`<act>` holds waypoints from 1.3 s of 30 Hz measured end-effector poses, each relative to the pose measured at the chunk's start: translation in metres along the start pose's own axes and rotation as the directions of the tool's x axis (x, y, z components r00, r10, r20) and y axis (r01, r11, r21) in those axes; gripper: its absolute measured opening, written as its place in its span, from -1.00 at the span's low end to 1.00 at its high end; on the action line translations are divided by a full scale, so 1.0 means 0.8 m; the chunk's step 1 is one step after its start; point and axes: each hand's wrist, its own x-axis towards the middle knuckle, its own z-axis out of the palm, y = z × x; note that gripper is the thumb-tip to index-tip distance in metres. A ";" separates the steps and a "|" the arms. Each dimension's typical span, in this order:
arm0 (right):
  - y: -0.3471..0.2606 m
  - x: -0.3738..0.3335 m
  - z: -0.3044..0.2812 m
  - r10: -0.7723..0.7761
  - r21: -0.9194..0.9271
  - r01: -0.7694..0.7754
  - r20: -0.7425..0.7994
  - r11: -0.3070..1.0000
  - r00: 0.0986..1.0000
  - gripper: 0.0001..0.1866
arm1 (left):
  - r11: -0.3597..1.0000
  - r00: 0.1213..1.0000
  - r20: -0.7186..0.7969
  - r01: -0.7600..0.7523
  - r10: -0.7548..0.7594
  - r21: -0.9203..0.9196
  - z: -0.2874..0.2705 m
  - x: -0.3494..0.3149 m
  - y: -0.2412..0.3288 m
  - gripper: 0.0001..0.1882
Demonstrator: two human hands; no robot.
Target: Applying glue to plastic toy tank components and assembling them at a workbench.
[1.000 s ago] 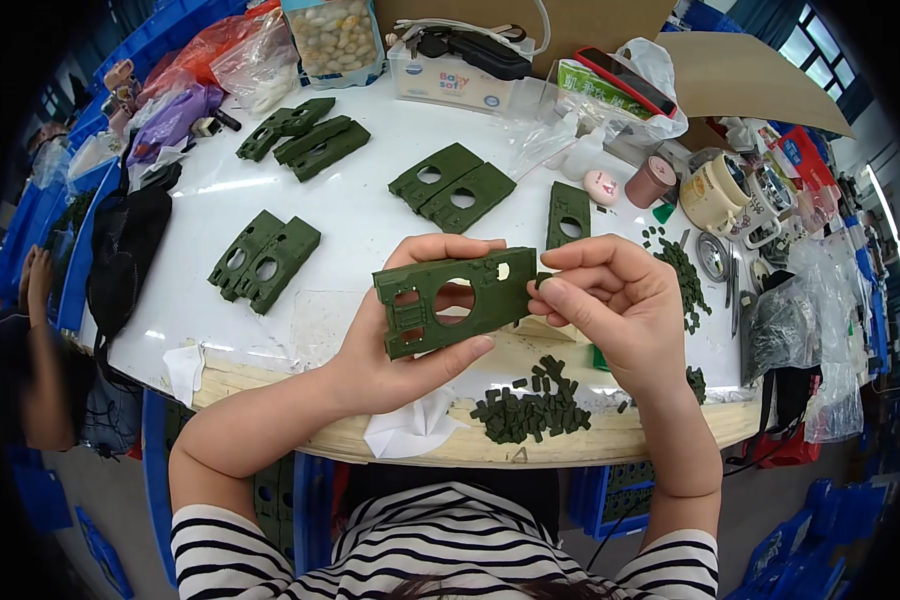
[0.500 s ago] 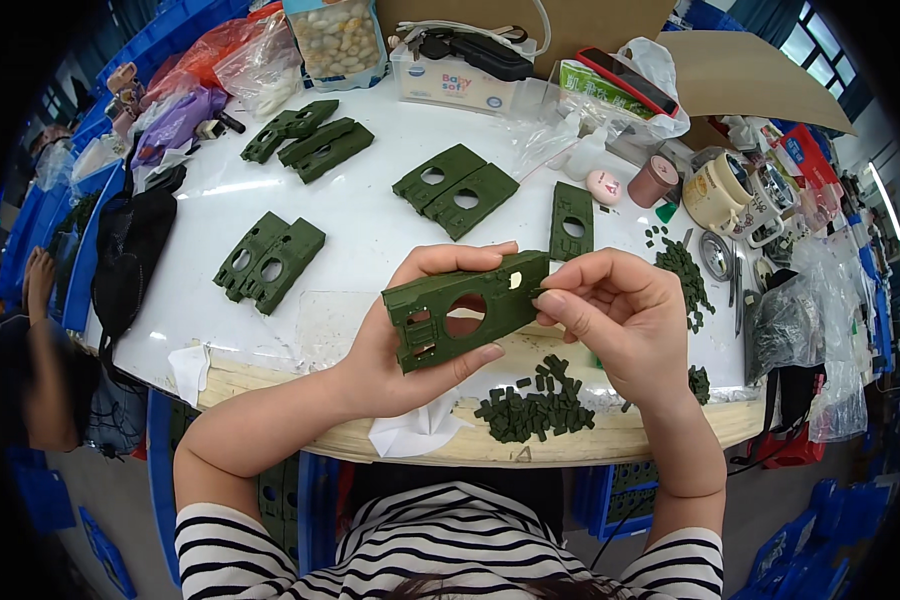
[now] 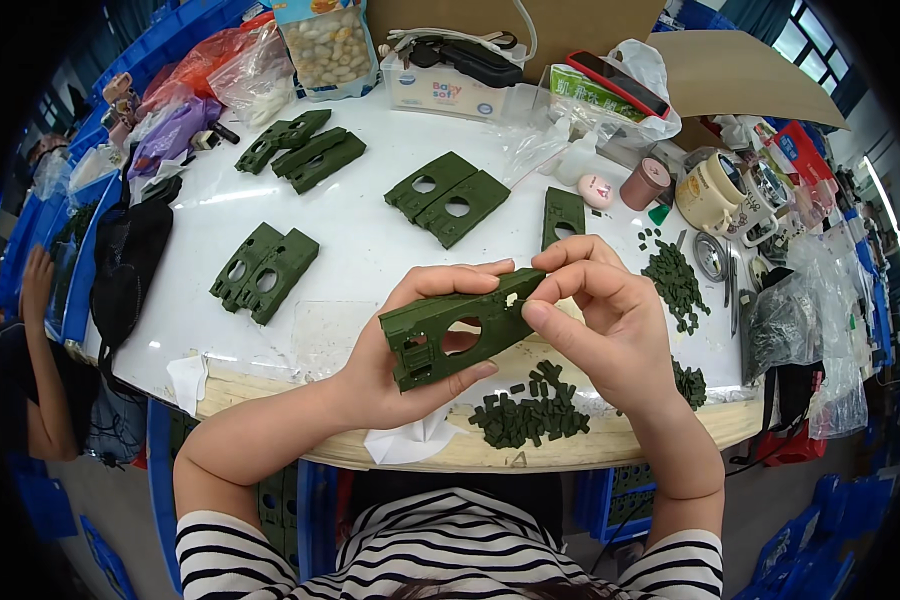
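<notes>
My feed shows the left hand gripping the model-tank hull, aligned 8-to-2 o'clock, the right hand, grasp indeterminable, at its 2-o'clock end.

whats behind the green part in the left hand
Through the large round hole in the green moulded part, reddish skin shows, apparently of the left hand, plus a pale patch I can't identify. Everything behind the part's solid surface is covered.

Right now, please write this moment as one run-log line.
left hand: grips green part | right hand: at part's right end | near table edge: loose green pieces | farther back: similar green parts
</notes>
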 end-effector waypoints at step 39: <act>0.011 -0.001 0.006 -0.197 -0.287 0.170 -0.068 0.943 0.978 -0.90 | 1.000 1.000 0.020 0.009 -0.009 -0.013 0.000 -0.003 -0.003 -0.42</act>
